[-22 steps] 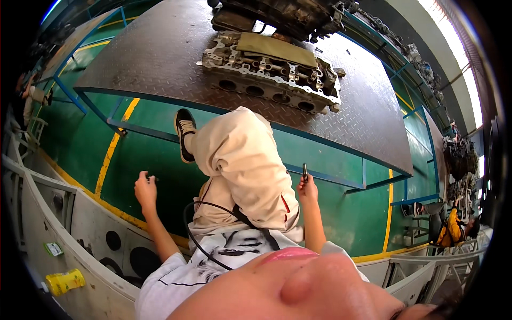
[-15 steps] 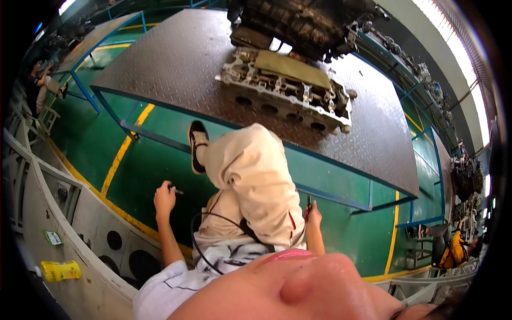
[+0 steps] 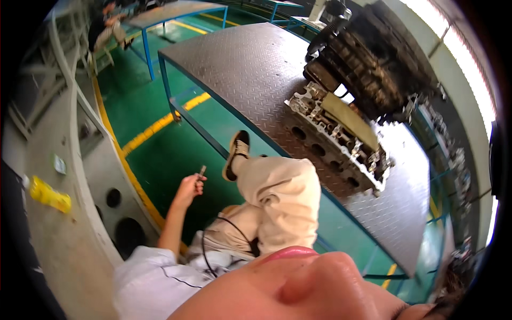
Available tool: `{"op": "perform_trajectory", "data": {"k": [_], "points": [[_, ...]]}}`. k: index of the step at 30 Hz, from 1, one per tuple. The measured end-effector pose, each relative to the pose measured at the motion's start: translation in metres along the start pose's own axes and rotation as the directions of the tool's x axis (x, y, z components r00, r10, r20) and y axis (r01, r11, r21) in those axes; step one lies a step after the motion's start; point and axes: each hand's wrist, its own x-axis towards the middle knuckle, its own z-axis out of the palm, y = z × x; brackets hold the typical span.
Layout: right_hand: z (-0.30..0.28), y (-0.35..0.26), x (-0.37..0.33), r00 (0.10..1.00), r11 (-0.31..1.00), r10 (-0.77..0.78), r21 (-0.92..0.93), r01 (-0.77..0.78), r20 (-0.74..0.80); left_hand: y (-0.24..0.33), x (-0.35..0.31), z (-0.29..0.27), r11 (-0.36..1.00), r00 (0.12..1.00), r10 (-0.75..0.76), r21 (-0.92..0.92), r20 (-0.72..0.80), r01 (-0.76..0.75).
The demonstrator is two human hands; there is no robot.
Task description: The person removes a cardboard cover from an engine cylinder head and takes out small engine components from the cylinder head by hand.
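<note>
Beside my crossed legs, my left hand [image 3: 191,188] is closed on a small slim metallic piece [image 3: 202,170], which sticks up past the fingers. It is too small to name its exact kind. My right hand does not show; my own body hides that side. An engine cylinder head [image 3: 341,136] lies on the metal-topped table [image 3: 229,58] in front of me, apart from the left hand. On top of the cylinder head rests a flat olive-coloured piece [image 3: 349,121].
Behind the cylinder head stands a large dark engine [image 3: 373,58]. A light grey ledge [image 3: 88,176] on my left bears a yellow bottle [image 3: 48,194] and a small packet [image 3: 60,165]. A black cable [image 3: 205,248] loops over my lap. Another person [image 3: 109,29] sits far left.
My view has turned, and the table and engine parts now appear rotated and further right. My left hand has lifted the metallic piece, now pointing upward. My right hand has gone out of view.
</note>
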Motion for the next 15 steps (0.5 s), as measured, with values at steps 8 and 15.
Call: {"op": "perform_trajectory", "data": {"k": [8, 15], "points": [[0.000, -0.007, -0.013, 0.974, 0.965, 0.228, 0.135, -0.227, 0.011, 0.010, -0.020, 0.028, 0.999, 1.000, 0.006, -0.038, -0.018, -0.006], [-0.011, -0.002, 0.022, 0.998, 0.996, -0.007, -0.090, 0.002, -0.064, 0.009, 0.001, 0.036, 0.989, 0.993, 0.086, 0.124, -0.077, -0.076]]}}
